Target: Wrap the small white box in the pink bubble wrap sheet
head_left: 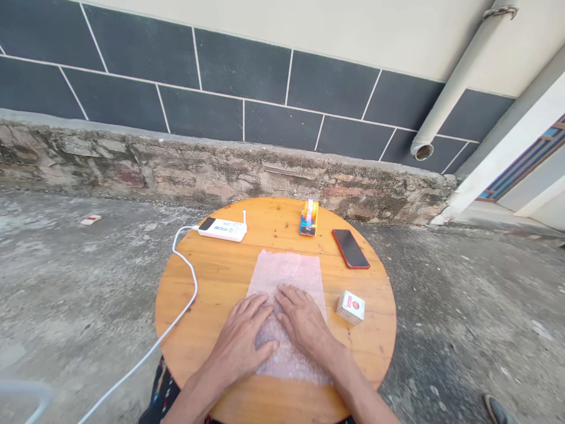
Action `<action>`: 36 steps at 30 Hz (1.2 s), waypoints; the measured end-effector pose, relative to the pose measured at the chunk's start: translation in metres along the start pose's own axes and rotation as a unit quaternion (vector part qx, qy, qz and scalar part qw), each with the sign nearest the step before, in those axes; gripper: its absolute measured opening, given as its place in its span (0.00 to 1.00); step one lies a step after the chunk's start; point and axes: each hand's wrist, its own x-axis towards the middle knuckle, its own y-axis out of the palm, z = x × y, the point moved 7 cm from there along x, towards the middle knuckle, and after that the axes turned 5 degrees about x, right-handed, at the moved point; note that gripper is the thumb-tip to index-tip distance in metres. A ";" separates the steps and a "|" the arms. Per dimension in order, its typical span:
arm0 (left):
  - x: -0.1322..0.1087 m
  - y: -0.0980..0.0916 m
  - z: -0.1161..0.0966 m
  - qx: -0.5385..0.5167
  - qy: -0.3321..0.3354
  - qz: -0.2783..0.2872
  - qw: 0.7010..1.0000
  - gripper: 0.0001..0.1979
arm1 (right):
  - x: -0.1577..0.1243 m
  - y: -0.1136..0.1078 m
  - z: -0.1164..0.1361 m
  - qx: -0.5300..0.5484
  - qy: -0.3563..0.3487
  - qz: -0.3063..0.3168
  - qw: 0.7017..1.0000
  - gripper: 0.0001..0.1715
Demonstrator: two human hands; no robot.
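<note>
A pinkish, see-through sheet of bubble wrap (289,268) lies flat on the round wooden table (189,330). On its left edge rests my left hand (245,333), palm down with the fingers stretched out. My right hand (304,321) lies flat across the middle of the sheet, fingers extended and holding nothing. To the right of the sheet stands a small white box (351,307) with a red mark on top. Beyond the sheet is a yellow tape dispenser (309,218) with a roll of tape in it.
A phone with a red edge (351,248) lies at the table's right. At the back left sits a white power bank-like device (222,229), its white cable (194,282) running off the table's left side. Behind are a stone ledge (198,171) and a drainpipe (459,76).
</note>
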 end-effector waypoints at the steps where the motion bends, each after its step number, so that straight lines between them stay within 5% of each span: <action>1: -0.001 0.001 0.002 -0.001 -0.001 -0.002 1.000 0.26 | -0.002 0.000 -0.009 -0.023 0.007 -0.006 1.000 0.23; 7: -0.007 0.004 0.008 -0.014 -0.004 -0.009 1.000 0.27 | -0.021 -0.011 -0.055 -0.105 0.079 -0.066 0.989 0.26; 15: -0.006 0.002 0.005 -0.009 0.003 -0.017 1.000 0.27 | -0.031 0.006 -0.002 -0.070 0.038 -0.022 0.997 0.25; 22: -0.007 0.004 0.007 -0.015 -0.001 -0.016 1.000 0.27 | -0.066 -0.011 -0.025 -0.105 0.112 -0.051 0.987 0.23; 28: -0.006 0.005 0.005 -0.005 0.006 -0.009 1.000 0.25 | -0.055 0.007 0.025 -0.030 0.016 0.027 0.999 0.29; 33: -0.008 0.006 0.007 -0.003 0.003 -0.007 1.000 0.27 | -0.079 -0.017 -0.023 -0.017 0.138 -0.028 0.990 0.23; 36: -0.008 0.006 0.008 -0.005 -0.002 -0.011 1.000 0.28 | -0.078 -0.036 -0.031 0.111 0.166 -0.078 0.977 0.20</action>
